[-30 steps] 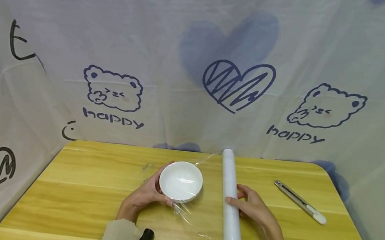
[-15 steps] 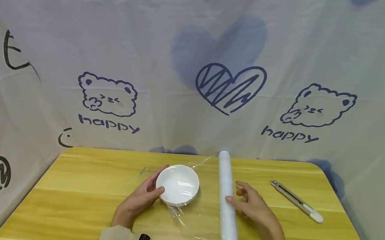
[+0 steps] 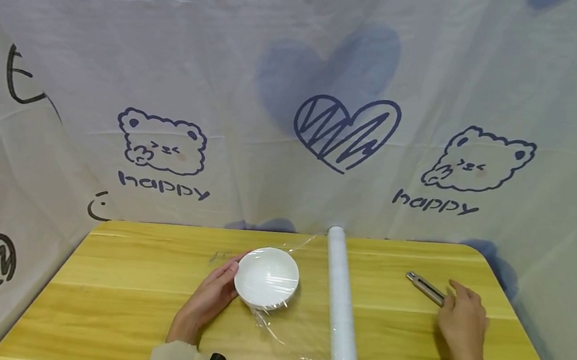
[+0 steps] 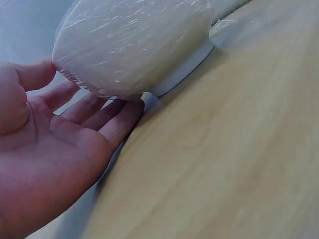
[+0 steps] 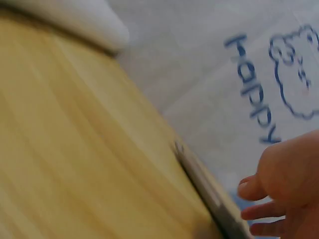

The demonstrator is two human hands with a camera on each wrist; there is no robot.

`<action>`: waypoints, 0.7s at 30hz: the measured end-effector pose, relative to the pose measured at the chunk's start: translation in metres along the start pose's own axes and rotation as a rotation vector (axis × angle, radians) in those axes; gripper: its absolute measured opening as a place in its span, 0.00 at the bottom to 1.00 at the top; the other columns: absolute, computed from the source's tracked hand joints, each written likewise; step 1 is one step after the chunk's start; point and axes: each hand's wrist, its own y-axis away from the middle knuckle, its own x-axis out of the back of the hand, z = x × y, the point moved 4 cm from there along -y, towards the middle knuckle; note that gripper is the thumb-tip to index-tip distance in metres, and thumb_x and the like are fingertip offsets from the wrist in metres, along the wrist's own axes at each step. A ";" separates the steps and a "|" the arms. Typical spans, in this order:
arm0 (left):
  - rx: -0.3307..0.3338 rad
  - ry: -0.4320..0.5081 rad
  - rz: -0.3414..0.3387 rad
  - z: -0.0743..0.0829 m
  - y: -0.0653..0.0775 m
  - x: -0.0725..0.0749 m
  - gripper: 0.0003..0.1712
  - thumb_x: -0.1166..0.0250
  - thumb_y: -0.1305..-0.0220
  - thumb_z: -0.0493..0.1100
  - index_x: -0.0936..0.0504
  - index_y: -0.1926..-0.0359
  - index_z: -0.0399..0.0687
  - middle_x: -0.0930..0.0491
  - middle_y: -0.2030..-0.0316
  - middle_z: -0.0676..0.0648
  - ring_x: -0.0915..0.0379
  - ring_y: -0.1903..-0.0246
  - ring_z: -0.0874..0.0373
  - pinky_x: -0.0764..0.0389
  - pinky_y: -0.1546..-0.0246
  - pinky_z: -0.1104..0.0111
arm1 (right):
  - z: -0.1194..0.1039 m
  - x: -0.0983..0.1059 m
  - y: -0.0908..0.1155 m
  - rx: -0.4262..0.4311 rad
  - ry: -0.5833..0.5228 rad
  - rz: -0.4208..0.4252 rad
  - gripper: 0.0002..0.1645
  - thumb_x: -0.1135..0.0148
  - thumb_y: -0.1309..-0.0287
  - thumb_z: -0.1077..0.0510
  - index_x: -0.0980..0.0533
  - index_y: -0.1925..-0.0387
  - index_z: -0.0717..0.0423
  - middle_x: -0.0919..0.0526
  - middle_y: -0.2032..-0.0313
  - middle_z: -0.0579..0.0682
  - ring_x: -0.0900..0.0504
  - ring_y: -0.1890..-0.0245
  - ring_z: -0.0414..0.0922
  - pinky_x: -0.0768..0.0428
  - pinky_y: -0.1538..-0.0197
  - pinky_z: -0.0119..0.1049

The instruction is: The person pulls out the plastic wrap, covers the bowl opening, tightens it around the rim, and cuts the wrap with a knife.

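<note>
A white bowl [image 3: 266, 277] with clear cling film stretched across its top sits left of the table's middle. Its left side is held by my left hand [image 3: 207, 297]; in the left wrist view the thumb touches the rim and the fingers curl against the lower side. Cling film runs from the bowl to the white roll of cling film [image 3: 342, 314], which lies lengthwise on the table. My right hand [image 3: 463, 327] is over the handle end of a utility knife [image 3: 425, 289], hiding it. In the right wrist view its fingers look loose and apart from the knife [image 5: 204, 184].
The wooden table [image 3: 112, 302] ends at a hanging cloth [image 3: 245, 187] printed with hearts and bears, which also closes in the left and right sides. Loose film [image 3: 298, 336] lies between the bowl and the roll.
My right hand has left the roll and moved right to the utility knife. The left thumb has shifted from the bowl's front to its left rim. The bowl and roll stay in place.
</note>
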 end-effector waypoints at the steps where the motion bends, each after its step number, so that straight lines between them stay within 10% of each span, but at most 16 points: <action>1: 0.001 0.002 -0.002 0.000 0.000 0.000 0.26 0.61 0.23 0.47 0.43 0.28 0.48 0.45 0.30 0.48 0.45 0.33 0.56 0.35 0.38 0.67 | 0.006 0.000 0.001 -0.010 0.021 -0.012 0.24 0.58 0.32 0.65 0.37 0.38 0.70 0.39 0.43 0.77 0.41 0.46 0.75 0.46 0.47 0.70; 12: 0.009 0.016 0.016 -0.001 -0.002 0.000 0.26 0.59 0.24 0.47 0.42 0.29 0.47 0.45 0.30 0.45 0.42 0.35 0.55 0.33 0.39 0.65 | 0.016 0.003 0.000 -0.069 0.082 -0.160 0.22 0.47 0.39 0.63 0.30 0.44 0.70 0.23 0.59 0.70 0.23 0.67 0.61 0.26 0.70 0.50; 21: -0.013 0.031 0.020 -0.002 -0.001 0.001 0.27 0.61 0.23 0.46 0.44 0.28 0.43 0.45 0.30 0.42 0.39 0.37 0.56 0.31 0.41 0.66 | 0.007 0.002 -0.003 -0.130 -0.053 -0.362 0.30 0.54 0.32 0.56 0.42 0.39 0.76 0.26 0.53 0.73 0.23 0.59 0.60 0.24 0.62 0.50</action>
